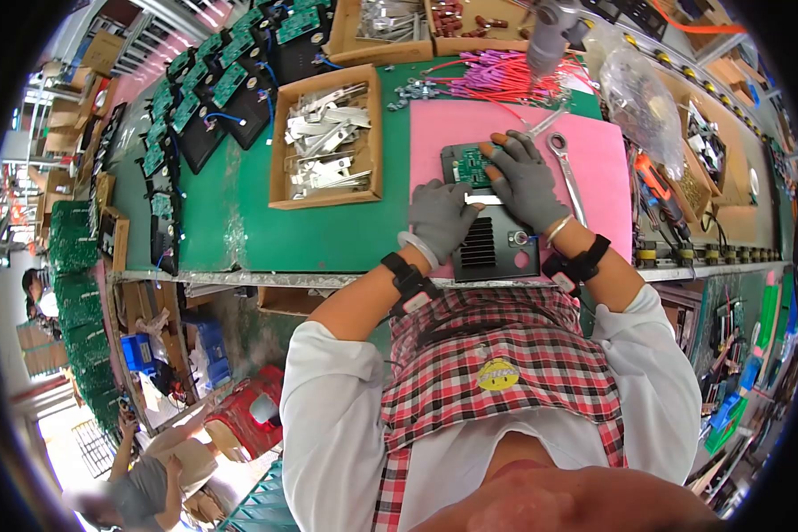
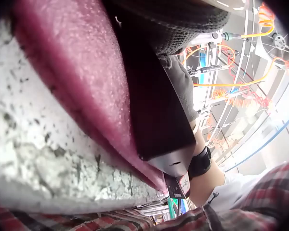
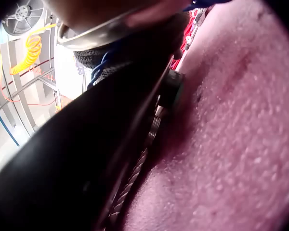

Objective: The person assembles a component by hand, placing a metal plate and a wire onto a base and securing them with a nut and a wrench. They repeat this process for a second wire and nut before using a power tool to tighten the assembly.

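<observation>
While the room is being lined with crowded shelving [image 1: 58,106], the green workbench [image 1: 226,226] is being used as the surface, with a cardboard box [image 1: 279,164] of metal pieces being kept left of a pink mat [image 1: 607,164]. By the bench's near edge, the black housing [image 1: 503,259] is being supported on that mat, its near end being placed so close to the edge that a slide or tip could be caused by a pull towards the apron [image 1: 496,341] or by the soft mat giving way. The right hand [image 1: 530,184] is being laid over the far part, its fingers being spread and slightly bent, nothing seeming to be gripped. The left hand [image 1: 439,220] is being rested at the left side, its fingers being partly bent; whether anything is being pinched cannot be told. If the circuit board [image 1: 472,166] is being pressed unevenly by the right fingertips, its small parts could be bent or cracked. Between the hands, the pale strip [image 1: 484,200] is being left exposed, and it could be shifted askew by a nudge from the left thumb.
</observation>
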{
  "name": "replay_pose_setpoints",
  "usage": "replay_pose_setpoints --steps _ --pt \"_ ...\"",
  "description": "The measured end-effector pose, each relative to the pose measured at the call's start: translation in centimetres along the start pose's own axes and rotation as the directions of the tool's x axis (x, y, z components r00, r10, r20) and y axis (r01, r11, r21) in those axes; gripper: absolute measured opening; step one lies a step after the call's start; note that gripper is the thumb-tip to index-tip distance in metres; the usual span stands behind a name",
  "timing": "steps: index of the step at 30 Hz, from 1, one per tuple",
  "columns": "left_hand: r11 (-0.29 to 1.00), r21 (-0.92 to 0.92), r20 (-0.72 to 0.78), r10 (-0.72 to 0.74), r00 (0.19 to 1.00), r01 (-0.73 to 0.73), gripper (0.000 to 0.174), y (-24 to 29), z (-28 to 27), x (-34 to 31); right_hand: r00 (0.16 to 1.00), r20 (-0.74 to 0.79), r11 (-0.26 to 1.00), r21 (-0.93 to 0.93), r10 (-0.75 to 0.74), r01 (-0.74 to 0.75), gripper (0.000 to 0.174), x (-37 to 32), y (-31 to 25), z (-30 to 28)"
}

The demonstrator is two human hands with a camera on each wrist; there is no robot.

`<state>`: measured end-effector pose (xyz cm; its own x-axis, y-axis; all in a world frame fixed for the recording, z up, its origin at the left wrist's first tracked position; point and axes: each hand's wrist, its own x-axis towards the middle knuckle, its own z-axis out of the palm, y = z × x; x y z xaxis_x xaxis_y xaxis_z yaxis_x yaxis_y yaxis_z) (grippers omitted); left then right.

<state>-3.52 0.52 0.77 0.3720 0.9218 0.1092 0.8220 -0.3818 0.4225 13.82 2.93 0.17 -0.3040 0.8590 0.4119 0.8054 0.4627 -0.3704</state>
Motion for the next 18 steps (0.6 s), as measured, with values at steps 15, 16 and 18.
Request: replay_pose_setpoints --steps 15,16,18 --pt "0.999 -0.032 -0.004 -0.012 1.0 0.012 0.024 -0.2 0.7 -0.3 0.999 0.037 0.999 -0.038 0.007 -0.005 0.033 0.3 -0.5 -0.4" --pt "0.999 -0.049 -0.024 -0.002 1.0 0.001 0.023 -0.2 0.5 -0.4 0.999 0.033 0.999 -0.038 -0.004 0.006 0.033 0.4 -0.5 -0.4" --pt "0.996 -0.075 0.061 -0.047 0.997 0.052 0.023 0.2 -0.4 -0.3 0.999 0.026 0.999 -0.036 -0.026 0.027 0.032 0.2 -0.5 -0.2"
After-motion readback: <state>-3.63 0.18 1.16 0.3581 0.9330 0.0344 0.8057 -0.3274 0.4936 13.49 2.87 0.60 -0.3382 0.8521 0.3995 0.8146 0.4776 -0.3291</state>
